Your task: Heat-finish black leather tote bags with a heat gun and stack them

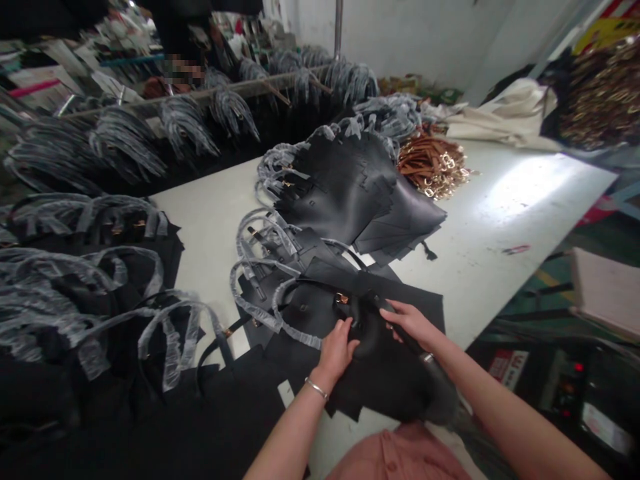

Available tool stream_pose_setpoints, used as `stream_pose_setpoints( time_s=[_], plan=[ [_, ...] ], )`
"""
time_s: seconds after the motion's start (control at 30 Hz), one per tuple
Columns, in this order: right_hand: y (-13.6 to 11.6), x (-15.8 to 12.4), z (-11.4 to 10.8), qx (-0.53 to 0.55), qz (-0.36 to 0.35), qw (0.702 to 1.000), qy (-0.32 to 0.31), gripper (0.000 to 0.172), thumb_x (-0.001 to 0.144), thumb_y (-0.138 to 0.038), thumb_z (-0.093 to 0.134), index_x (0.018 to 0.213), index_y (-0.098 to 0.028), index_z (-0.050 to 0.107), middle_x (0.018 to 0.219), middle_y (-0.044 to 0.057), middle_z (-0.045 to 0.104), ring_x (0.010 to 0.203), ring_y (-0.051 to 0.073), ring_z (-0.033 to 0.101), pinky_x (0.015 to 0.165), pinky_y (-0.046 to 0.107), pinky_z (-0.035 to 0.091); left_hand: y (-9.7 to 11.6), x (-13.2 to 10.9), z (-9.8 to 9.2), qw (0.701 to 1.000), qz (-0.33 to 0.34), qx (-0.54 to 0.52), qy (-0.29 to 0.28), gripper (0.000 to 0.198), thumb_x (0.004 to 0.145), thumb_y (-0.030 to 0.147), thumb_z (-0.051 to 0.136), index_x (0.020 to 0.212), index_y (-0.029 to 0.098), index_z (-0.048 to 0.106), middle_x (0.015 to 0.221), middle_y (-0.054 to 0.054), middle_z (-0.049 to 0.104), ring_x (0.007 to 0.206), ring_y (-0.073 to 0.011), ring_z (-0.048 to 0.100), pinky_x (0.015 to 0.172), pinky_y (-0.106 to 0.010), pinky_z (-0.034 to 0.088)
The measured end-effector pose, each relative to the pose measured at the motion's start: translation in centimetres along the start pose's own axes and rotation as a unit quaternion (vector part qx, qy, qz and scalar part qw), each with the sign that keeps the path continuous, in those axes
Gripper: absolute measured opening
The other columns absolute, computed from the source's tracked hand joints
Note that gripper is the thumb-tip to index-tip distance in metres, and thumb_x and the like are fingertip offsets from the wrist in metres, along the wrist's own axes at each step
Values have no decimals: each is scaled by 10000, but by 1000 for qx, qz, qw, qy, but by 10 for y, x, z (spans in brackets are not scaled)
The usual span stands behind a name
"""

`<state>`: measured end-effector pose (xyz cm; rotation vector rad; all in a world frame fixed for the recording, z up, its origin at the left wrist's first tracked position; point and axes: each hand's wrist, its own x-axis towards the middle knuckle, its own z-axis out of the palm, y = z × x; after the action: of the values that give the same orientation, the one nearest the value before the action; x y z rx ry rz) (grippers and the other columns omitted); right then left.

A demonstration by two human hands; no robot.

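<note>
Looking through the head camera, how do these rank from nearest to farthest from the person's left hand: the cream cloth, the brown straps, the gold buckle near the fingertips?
1. Gold buckle: just beyond the left hand.
2. Brown straps: across the table, ahead and to the right.
3. Cream cloth: farthest, beyond the straps and farther right.

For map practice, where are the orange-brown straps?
In the head view, the orange-brown straps lie right of centre on the table, beside the black sheets.

No lettering can be read: the red-and-white label (506,371) on the dark equipment (593,380) at four o'clock and the red-and-yellow sheet (606,32) at two o'clock are blurred.
</note>
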<state>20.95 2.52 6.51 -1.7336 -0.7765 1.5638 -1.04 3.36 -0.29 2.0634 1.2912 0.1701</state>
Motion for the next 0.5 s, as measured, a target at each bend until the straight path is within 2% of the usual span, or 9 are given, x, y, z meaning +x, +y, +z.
stream_pose_setpoints(
  time_s=[0.1,0.2,0.3,0.37,0.43,0.5],
  plan=[
    [-11,3,0,14,-21,999,37,506,787,-407,677,1244,-213,574,606,-36,584,391,86,519,347,183,399,1,-2,0,1000,3,6,13,535,878,294,565,1374,252,369,1172,-51,524,1016,-195,574,872,-258,445],
    [-14,-12,-14,22,-23,998,61,550,778,-411,687,1267,-206,542,614,-36,591,409,93,535,363,186,418,3,-5,2,999,4,20,27,542,878,307,573,1380,277,373,1130,-41,529,999,-198,578,843,-261,457],
    [-5,-31,-40,40,-15,994,104,516,749,-424,720,1190,-200,573,625,-29,609,430,100,549,373,187,434,6,-7,6,999,-7,34,38,555,866,291,592,1379,300,383,1072,-32,534,935,-192,588,783,-260,474],
    [7,-41,-62,65,-5,983,170,428,725,-435,745,1054,-196,611,628,-23,621,435,100,553,379,188,448,8,-9,11,998,-18,32,51,553,861,258,591,1376,292,391,1047,-35,533,904,-188,590,762,-264,484],
    [22,-49,-84,75,9,973,217,360,725,-447,744,932,-187,606,617,-15,622,424,100,548,361,186,438,8,-13,17,996,-16,11,88,538,869,206,559,1377,258,386,1088,-57,525,962,-199,581,809,-288,490],
    [36,-57,-102,82,44,969,229,336,719,-444,752,845,-179,587,585,-10,613,414,110,547,351,195,439,5,-22,23,988,0,-27,150,492,891,168,498,1365,221,381,1175,-90,498,1087,-217,539,903,-332,472]
  ],
)
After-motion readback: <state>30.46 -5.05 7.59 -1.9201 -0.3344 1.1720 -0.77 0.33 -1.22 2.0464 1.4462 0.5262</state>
